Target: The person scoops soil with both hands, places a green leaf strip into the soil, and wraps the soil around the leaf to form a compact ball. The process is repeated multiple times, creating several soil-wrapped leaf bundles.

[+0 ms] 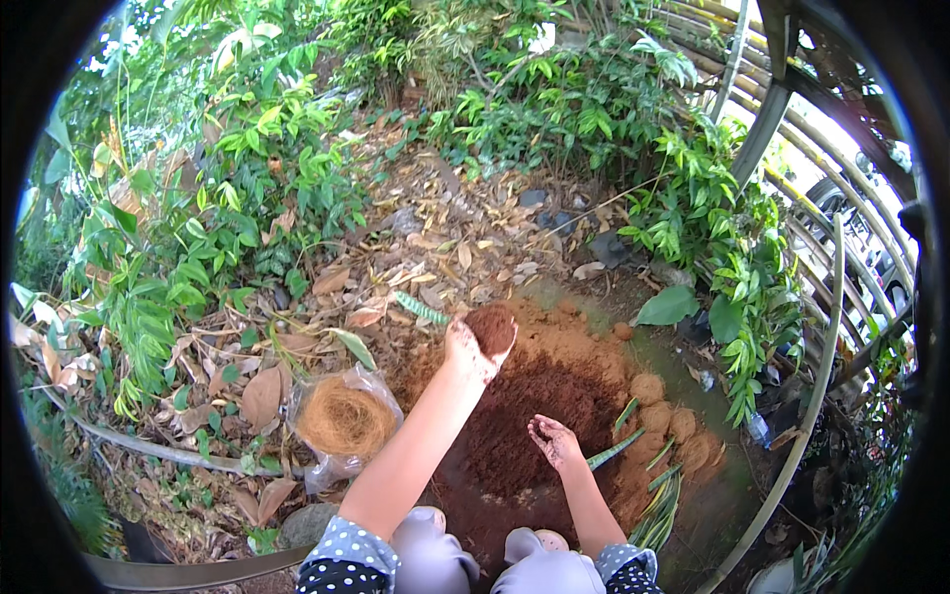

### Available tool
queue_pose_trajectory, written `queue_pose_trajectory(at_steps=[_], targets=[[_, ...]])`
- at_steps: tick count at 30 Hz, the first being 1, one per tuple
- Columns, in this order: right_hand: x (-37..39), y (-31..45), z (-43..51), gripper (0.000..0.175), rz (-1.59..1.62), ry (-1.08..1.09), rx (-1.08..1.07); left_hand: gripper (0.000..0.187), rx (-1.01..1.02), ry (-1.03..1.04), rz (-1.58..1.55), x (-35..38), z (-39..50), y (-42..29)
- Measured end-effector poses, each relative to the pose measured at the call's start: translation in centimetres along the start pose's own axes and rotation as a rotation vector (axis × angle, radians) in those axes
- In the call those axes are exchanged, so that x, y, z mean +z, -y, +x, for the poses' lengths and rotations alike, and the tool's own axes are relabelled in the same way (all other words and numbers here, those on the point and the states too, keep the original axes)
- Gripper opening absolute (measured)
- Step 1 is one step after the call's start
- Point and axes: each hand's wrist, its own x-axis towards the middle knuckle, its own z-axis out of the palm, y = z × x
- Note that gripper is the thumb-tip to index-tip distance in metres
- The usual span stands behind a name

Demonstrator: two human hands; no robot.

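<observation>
My left hand [475,347] is raised over the soil with a clump of dark reddish-brown soil [491,330] resting in its palm. Lower and to the right, my right hand [555,441] hovers at the dark soil heap [519,423], fingers loosely bent and smudged with soil; nothing shows in it. Behind that heap lies lighter orange-brown soil [586,334]. Coconut fibre [347,416] sits in a clear plastic bag left of my left forearm. Several round fibre balls [656,417] lie right of the heap, near cut variegated leaves [659,512].
Dry leaves [445,252] cover the ground ahead, with leafy shrubs [564,111] beyond. A bamboo fence [839,171] curves along the right. A curved pole [809,423] and a plastic bottle [758,429] are at the right; a stone [306,526] is at the lower left.
</observation>
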Motion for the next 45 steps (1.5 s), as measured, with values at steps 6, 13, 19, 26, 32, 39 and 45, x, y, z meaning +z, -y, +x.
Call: queue_pose_trajectory(at_steps=[6,13,19,26,32,39,45], targets=[[1.7,3.8,-2.2,0.023,0.234,-0.032,0.003,0.038,-0.021,0.277,-0.055,5.6,3.7,2.3],[3.8,7.2,-6.9,0.017,0.426,-0.054,0.101,0.031,-0.351,0.489,-0.372,-7.8,-0.1,8.4],[5.7,7.8,-9.5,0.015,0.335,0.108,-0.080,0.025,-0.312,0.304,-0.366,-15.8,-1.5,10.2],[11.4,5.9,-11.0,0.015,0.118,0.070,-0.528,0.020,-0.200,0.265,-0.381,-16.3,-2.3,10.9],[13.7,2.1,-10.7,0.017,-0.304,0.032,-0.810,0.024,-0.114,0.215,-0.339,-16.0,-2.0,11.3],[13.9,1.3,-11.6,0.034,-0.502,0.157,-0.881,0.025,-0.159,0.161,-0.315,-16.9,-1.6,11.2],[13.3,2.6,-12.4,0.040,-1.036,0.069,-1.026,0.024,-0.067,0.218,-0.322,-17.0,-1.9,10.3]])
